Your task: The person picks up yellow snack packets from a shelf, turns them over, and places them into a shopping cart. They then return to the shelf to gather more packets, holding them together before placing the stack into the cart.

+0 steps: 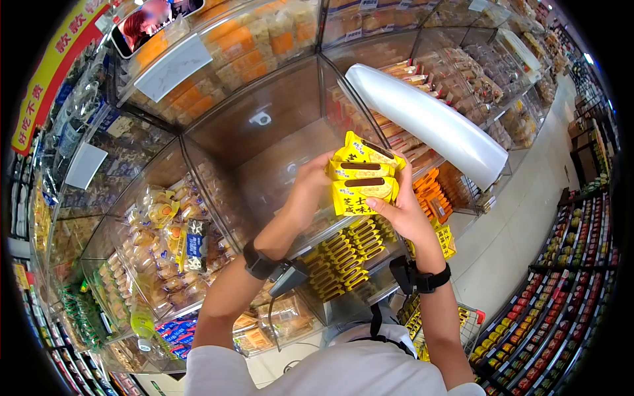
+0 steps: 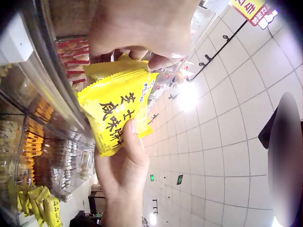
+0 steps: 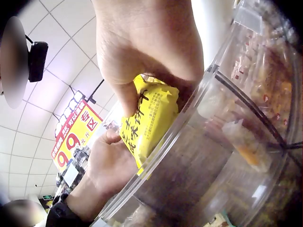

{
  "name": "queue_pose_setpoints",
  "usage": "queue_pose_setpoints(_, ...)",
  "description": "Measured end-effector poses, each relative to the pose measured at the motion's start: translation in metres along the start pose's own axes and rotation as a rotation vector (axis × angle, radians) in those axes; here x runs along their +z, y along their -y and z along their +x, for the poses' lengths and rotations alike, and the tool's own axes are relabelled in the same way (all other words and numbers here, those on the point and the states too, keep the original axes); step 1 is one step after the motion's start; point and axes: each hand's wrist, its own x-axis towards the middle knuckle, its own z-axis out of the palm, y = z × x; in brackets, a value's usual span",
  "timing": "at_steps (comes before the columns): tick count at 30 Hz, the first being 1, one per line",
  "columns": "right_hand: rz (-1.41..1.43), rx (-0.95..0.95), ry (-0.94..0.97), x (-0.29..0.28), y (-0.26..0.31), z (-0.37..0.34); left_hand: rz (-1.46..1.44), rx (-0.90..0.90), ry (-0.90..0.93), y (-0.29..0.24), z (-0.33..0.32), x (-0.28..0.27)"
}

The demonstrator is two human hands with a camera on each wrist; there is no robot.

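Several yellow biscuit packets (image 1: 360, 193) are held together in a stack, in front of the person and over the clear bins. The left hand (image 1: 309, 185) grips their left end, its fingers partly hidden by the packets. From the other side the right hand (image 1: 408, 214) holds the stack, thumb (image 2: 134, 142) lying across the front packet and fingers behind. In the right wrist view the packets (image 3: 154, 118) sit between both hands, close to a clear bin rim (image 3: 182, 125). Just below the hands, a bin holds rows of similar yellow packets (image 1: 360, 241).
A large white plastic roll (image 1: 422, 122) lies across the bins at the right. Wrapped pastries (image 1: 162, 244) fill a bin at the left, and orange packets (image 1: 432, 198) sit right of the hands. A phone (image 1: 148, 26) stands at the upper left. A shopping cart (image 1: 472, 320) is by the person's right side.
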Motion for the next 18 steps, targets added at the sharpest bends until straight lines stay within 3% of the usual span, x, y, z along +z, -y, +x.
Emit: queue_pose_setpoints(18, 0.008, 0.026, -0.003, -0.0008, -0.0014, -0.0007, 0.029, 0.007, -0.004, 0.0013, -0.0008, -0.0010)
